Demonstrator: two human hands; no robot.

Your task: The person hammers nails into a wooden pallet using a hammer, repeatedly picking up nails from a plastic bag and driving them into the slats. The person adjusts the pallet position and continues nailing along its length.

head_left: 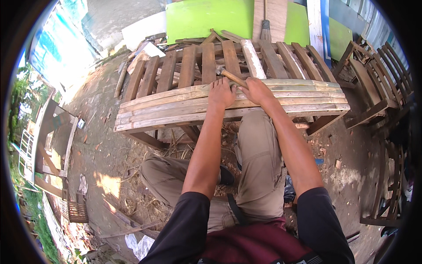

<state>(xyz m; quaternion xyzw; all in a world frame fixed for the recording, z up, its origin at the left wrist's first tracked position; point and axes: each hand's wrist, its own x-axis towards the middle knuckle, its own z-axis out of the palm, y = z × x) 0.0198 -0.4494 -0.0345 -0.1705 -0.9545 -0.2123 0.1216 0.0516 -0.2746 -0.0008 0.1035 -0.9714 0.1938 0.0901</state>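
Note:
A bench-like wooden frame stands in front of me, with split bamboo slats laid lengthwise along its near side. My right hand is closed around the wooden handle of a hammer. The hammer slants to the upper left, its metal head just beyond my left hand's fingers. Resting on the bamboo slats, my left hand has its fingers curled and drawn together at the far slat. Whatever lies between those fingertips is too small to make out. My bent knee touches or nearly touches the frame's near edge.
Scrap wood is heaped behind the frame, near a broom and green panels. Wooden chairs stand at the right. A wooden frame and a slatted basket are at the left. Plastic and shavings litter the ground.

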